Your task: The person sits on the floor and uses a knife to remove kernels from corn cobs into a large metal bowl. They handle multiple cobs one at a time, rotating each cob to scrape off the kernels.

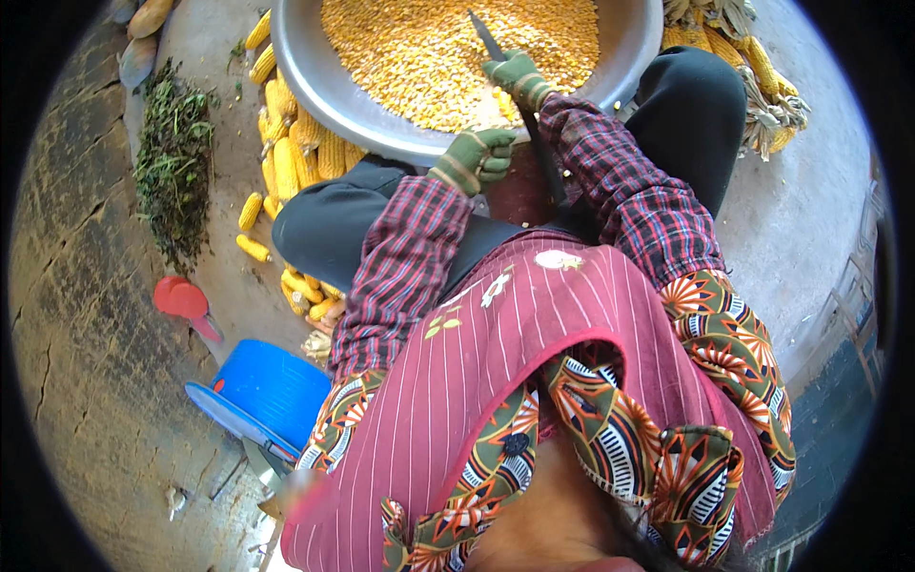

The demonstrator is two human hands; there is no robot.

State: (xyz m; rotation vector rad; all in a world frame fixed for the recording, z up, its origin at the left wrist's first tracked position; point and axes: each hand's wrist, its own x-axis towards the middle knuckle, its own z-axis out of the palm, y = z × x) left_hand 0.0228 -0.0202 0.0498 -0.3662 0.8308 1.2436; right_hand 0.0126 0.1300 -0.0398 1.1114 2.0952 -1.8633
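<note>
My left hand (475, 161), in a green glove with pale bands, is curled at the near rim of a wide metal basin (386, 143); nothing shows in its fingers. Loose yellow corn kernels (422, 79) fill much of the basin. Above and to the right, my right hand (520, 77), gloved alike, lies over a long dark bar (547, 168) with its fingers curled. The bar slants from my lap over the rim, its narrow far end above the kernels. A few kernels (503, 104) show just below the right hand; its palm is hidden, so its grip is unclear.
Husked corn ears (286, 168) are heaped left of the basin and beside my knee. Ears with dry husks (768, 71) lie at the right. Farther left are a pile of wilted greenery (175, 157), a red plastic object (182, 297) and a blue tub (275, 390).
</note>
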